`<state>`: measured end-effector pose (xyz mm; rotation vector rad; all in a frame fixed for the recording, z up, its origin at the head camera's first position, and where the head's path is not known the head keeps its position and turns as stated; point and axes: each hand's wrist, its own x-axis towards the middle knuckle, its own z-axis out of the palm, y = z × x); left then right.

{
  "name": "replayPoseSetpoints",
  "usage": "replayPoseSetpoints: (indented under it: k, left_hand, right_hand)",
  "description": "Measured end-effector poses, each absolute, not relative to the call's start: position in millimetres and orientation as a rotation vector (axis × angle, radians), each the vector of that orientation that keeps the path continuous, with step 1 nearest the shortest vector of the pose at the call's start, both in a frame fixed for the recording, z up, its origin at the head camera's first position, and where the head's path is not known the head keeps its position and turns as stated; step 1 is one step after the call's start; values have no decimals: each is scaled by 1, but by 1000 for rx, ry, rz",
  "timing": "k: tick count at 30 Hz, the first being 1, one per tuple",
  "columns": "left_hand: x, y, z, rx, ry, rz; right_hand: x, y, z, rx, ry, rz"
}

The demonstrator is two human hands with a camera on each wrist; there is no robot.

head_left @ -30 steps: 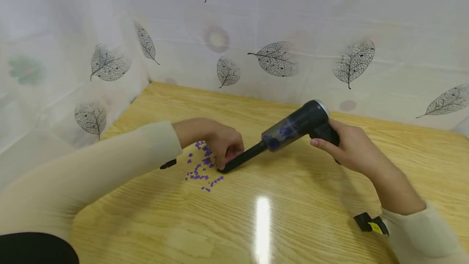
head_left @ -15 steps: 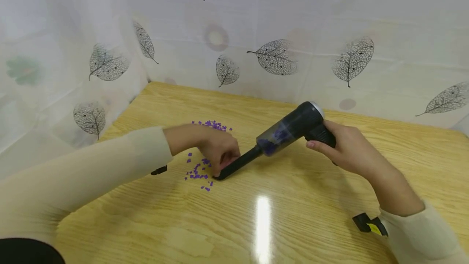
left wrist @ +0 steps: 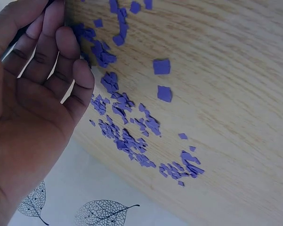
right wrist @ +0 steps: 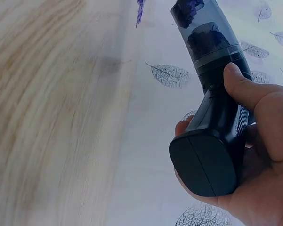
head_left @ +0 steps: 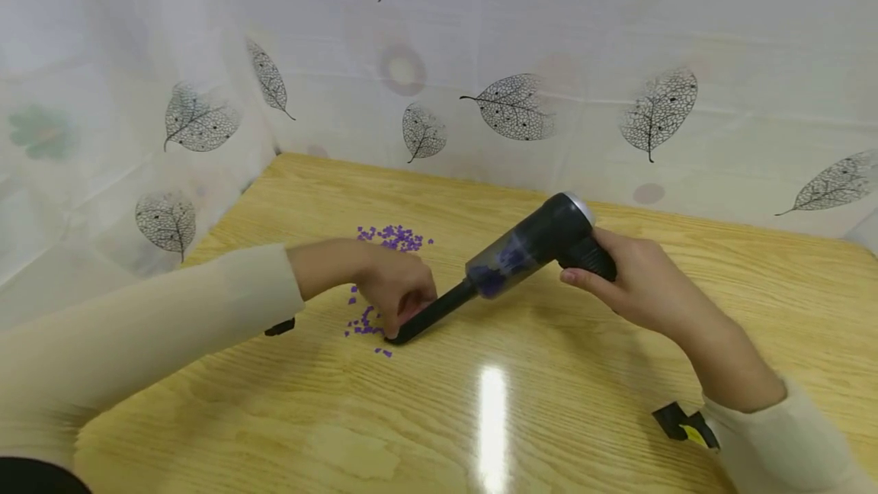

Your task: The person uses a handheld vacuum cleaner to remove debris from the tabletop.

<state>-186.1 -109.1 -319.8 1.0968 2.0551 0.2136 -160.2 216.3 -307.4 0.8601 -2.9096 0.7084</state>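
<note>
A black handheld vacuum (head_left: 507, 261) with a clear plastic cylinder (head_left: 499, 268) slants across a yellow wood-grain table (head_left: 411, 425), its slim nozzle (head_left: 442, 309) lowest. A person's right hand (head_left: 648, 280) grips its handle (head_left: 588, 256); the left hand (head_left: 401, 284) pinches the nozzle near its tip. Small flat purple scraps (head_left: 399, 238) lie scattered beside and beyond the nozzle. White leaf-printed cloth (head_left: 315, 21) hangs behind the vacuum.

Scraps (head_left: 399, 238) lay on counter (head_left: 329, 410), left of canister (head_left: 498, 267) on handheld vacuum (head_left: 549, 229); more sat inside canister. Curtain (head_left: 329, 59) hung behind.
</note>
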Motion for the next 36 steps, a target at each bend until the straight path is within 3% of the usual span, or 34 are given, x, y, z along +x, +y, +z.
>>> replayPoseSetpoints:
  k: [19, 36]
  left_hand:
    - [-180, -111, -322, 1064, 2054, 180]
    - [-197, -99, -322, 1125, 2107, 286]
  right_hand:
    - [-157, 211, -307, 874, -2918, 707]
    - [-164, 229, -300, 796, -2911, 596]
